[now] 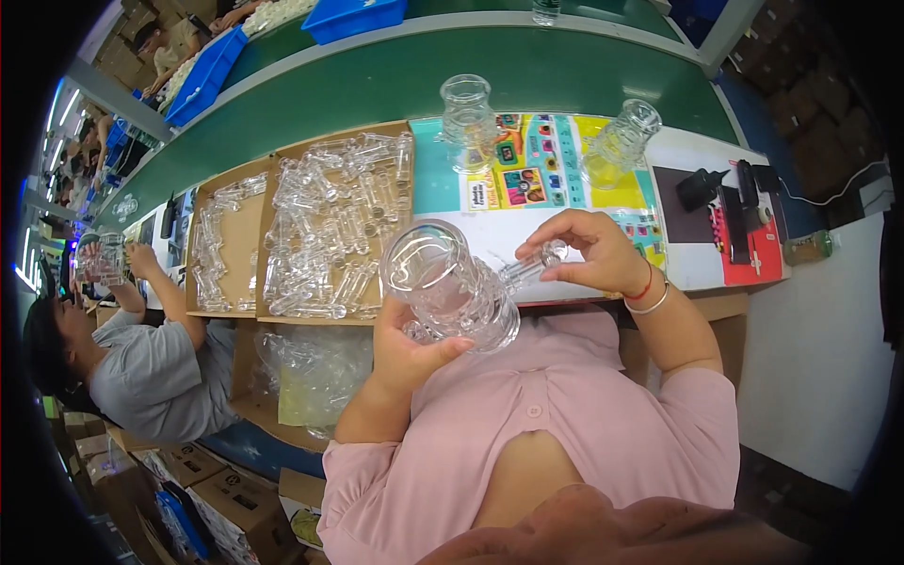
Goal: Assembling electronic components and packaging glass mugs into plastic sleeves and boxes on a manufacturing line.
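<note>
While the left hand [407,353] cups the clear glass jar [450,287] from beneath at chest height, the right hand [589,252] pinches a small glass tube [529,267] against its side. That glass looks smooth, rigid and breakable; gripping the thick body seems safest. More tubes fill the cardboard tray [247,218] on the tabletop [377,85].

Left hand [405,348] palm hidden behind clear glass jar [452,282], blue bin [358,17] cut by top edge, far co-workers too small to tell
</note>
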Demonstrator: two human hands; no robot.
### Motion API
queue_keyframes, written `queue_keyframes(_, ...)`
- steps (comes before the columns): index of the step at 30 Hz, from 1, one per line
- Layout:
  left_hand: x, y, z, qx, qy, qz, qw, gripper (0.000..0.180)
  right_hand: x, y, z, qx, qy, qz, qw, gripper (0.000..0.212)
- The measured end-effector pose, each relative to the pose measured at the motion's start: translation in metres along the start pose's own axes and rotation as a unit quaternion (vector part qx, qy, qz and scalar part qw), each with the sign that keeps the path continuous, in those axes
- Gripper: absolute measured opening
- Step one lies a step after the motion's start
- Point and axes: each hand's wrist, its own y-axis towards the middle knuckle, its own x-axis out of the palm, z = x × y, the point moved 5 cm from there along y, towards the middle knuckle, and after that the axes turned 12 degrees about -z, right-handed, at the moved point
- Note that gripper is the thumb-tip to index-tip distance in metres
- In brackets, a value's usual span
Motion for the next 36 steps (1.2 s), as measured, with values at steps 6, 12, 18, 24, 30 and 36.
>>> queue_keyframes(6,0.026,0.005,0.006,-0.001,-0.007,-0.018,1.000,0.078,-0.003,-0.035,-0.011,-0.120,-0.035,0.053,0.991,0.043)
queue_keyframes(12,0.041,0.012,0.005,-0.005,0.003,-0.034,0.999,0.074,0.004,-0.048,-0.014,-0.110,-0.105,0.074,0.986,0.045)
queue_keyframes(18,0.046,0.012,0.005,-0.022,0.037,-0.045,0.998,0.072,0.009,-0.052,-0.026,-0.127,-0.185,0.098,0.970,0.040)
queue_keyframes(24,0.042,0.014,-0.004,-0.046,0.020,-0.058,0.997,0.073,0.016,-0.059,-0.031,-0.080,-0.226,0.082,0.967,0.047)
queue_keyframes(30,0.041,0.007,-0.012,-0.064,-0.045,-0.073,0.994,0.072,0.014,-0.052,-0.047,-0.113,-0.182,0.048,0.976,0.060)
queue_keyframes(36,0.072,0.007,0.009,0.022,0.217,-0.239,0.946,0.069,0.051,-0.054,-0.058,-0.196,-0.115,0.024,0.973,0.076)
